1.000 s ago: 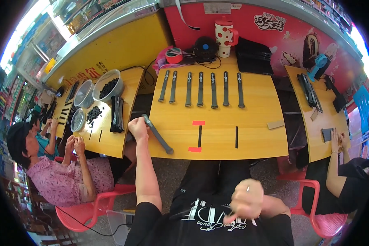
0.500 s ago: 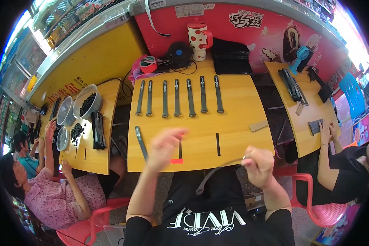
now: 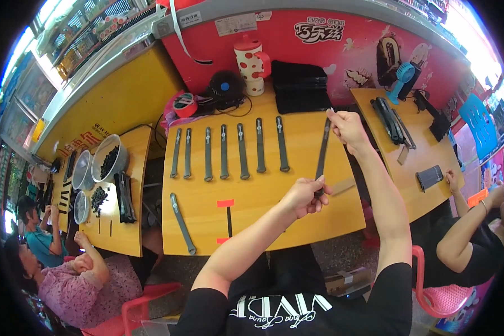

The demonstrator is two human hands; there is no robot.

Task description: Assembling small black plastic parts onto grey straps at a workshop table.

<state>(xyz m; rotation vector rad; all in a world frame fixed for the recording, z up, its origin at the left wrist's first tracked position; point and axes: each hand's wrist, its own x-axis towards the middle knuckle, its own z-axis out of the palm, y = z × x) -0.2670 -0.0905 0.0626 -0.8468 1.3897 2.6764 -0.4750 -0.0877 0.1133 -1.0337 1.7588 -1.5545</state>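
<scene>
A dark grey strap (image 3: pixel 322 154) with a small pale print near one end stretches between my two hands above the right part of the table. My right hand (image 3: pixel 348 130) pinches its far end. Closer to me, my left hand (image 3: pixel 306 198) is closed on the lower end, whose tip is mostly hidden by the fingers. Several similar straps (image 3: pixel 241 151) lie side by side in a row on the wooden table (image 3: pixel 263 215). Apart from them, a single strap (image 3: pixel 183 224) lies slanted near the front left edge.
A black strip (image 3: pixel 229 222) between red tape pieces (image 3: pixel 225 203) marks the tabletop. A tan flat piece (image 3: pixel 343 185) lies beyond my left hand. At the back stand a spotted tumbler (image 3: pixel 253 66), a black fan (image 3: pixel 227 86) and black pouches (image 3: pixel 301 87). People sit at both side tables.
My right hand has carried the strap up and away over the table. The left hand has moved right and now grips its lower end. The view has shifted slightly.
</scene>
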